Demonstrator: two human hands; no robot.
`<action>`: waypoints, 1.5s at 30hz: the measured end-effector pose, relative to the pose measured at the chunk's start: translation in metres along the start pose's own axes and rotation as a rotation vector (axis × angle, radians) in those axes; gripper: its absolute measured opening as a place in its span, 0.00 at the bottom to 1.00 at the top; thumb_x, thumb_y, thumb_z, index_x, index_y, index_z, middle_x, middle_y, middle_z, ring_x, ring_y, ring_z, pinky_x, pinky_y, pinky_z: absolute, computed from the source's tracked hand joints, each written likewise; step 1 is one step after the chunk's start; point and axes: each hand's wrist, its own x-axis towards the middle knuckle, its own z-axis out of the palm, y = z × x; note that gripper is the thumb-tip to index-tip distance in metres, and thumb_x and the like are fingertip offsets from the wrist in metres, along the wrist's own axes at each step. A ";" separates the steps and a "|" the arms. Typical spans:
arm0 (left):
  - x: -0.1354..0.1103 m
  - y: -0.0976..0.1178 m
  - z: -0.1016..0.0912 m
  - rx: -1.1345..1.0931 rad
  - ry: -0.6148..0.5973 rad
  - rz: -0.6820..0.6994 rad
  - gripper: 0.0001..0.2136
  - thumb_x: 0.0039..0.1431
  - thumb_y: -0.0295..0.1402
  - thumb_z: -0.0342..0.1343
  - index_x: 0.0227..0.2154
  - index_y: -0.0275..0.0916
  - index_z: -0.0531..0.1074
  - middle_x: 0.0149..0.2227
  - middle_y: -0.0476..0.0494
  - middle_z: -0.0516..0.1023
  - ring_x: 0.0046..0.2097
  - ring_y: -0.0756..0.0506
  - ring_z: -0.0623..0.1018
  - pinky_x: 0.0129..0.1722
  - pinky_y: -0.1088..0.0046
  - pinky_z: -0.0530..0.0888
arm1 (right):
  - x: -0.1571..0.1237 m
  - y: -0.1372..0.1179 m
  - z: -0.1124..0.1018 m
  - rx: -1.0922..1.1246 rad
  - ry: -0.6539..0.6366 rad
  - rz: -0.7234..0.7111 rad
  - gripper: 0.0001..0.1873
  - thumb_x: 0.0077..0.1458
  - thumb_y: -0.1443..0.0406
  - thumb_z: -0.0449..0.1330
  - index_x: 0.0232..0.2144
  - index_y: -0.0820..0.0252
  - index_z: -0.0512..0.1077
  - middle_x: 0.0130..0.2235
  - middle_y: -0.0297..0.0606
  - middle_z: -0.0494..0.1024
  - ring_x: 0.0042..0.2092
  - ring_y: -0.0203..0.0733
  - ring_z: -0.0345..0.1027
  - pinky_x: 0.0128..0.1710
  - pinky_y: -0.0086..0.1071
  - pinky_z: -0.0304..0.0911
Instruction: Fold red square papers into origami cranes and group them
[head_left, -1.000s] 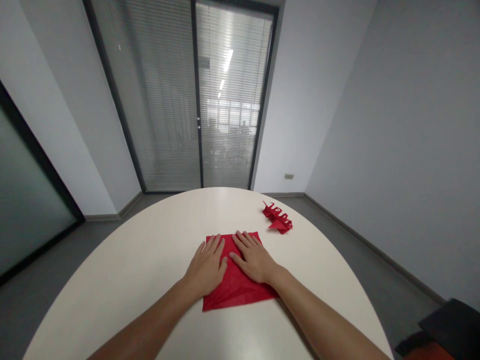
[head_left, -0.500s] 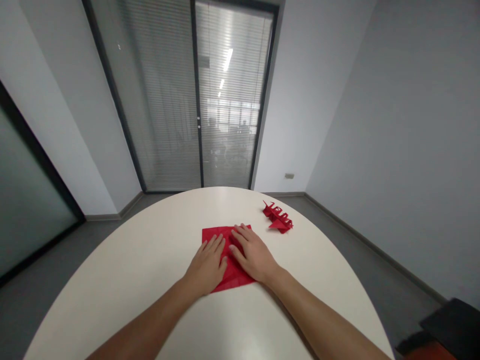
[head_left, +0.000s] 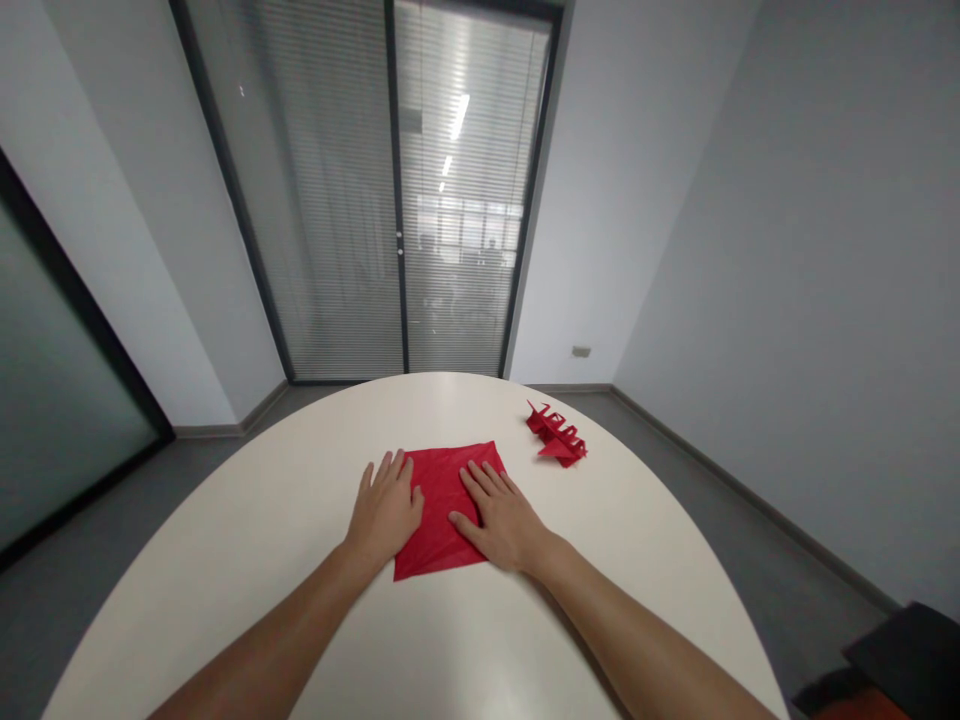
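Note:
A square sheet of red paper [head_left: 442,500] with faint crease lines lies flat on the round, cream-white table [head_left: 262,560]. My left hand [head_left: 384,510] rests across the sheet's left edge, fingers stretched forward and thumb on the paper. On the right part of the sheet lies my right hand [head_left: 499,515], palm down, its fingers spread and its thumb pointing left. Both hands hide parts of the sheet's side edges. Neither one grips anything.
Several folded red paper cranes [head_left: 556,435] stand in a cluster at the table's far right. Beyond the table is a glass door [head_left: 461,250] with blinds. A dark chair [head_left: 900,655] shows at the lower right.
My left hand has slid left from the middle of the red paper to its left edge, uncovering more of the sheet. My right hand has shifted slightly down. The cranes stay put.

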 end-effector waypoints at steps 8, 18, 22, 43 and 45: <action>-0.011 0.014 0.006 -0.104 -0.146 0.228 0.24 0.69 0.37 0.41 0.65 0.36 0.63 0.68 0.36 0.61 0.69 0.38 0.61 0.67 0.52 0.60 | -0.001 -0.003 -0.002 -0.022 -0.036 0.000 0.43 0.66 0.43 0.43 0.70 0.66 0.50 0.72 0.46 0.46 0.73 0.57 0.36 0.71 0.50 0.34; -0.001 0.000 0.005 0.021 -0.013 0.076 0.24 0.67 0.31 0.42 0.62 0.31 0.66 0.69 0.33 0.60 0.71 0.36 0.57 0.69 0.50 0.55 | -0.001 0.004 0.000 -0.048 0.010 -0.014 0.44 0.62 0.41 0.48 0.69 0.63 0.54 0.71 0.48 0.51 0.72 0.59 0.40 0.70 0.51 0.39; -0.003 0.002 0.004 -0.081 -0.101 0.184 0.25 0.68 0.36 0.44 0.65 0.34 0.62 0.70 0.35 0.56 0.71 0.38 0.55 0.69 0.54 0.56 | 0.000 0.000 -0.010 -0.052 0.161 -0.040 0.32 0.62 0.47 0.56 0.59 0.62 0.71 0.61 0.51 0.71 0.63 0.56 0.61 0.65 0.48 0.53; -0.009 0.009 -0.003 -0.153 -0.071 0.295 0.25 0.66 0.34 0.46 0.66 0.39 0.61 0.70 0.40 0.58 0.71 0.41 0.56 0.69 0.52 0.53 | 0.000 0.022 -0.006 0.022 0.004 -0.050 0.44 0.61 0.40 0.51 0.69 0.58 0.54 0.72 0.47 0.48 0.73 0.57 0.38 0.70 0.51 0.39; -0.009 0.008 -0.003 -0.185 -0.120 0.324 0.24 0.66 0.34 0.46 0.65 0.42 0.63 0.68 0.41 0.62 0.70 0.42 0.60 0.69 0.52 0.53 | 0.000 0.020 -0.009 0.023 0.066 -0.084 0.40 0.61 0.44 0.54 0.67 0.59 0.59 0.71 0.48 0.53 0.72 0.56 0.43 0.70 0.50 0.41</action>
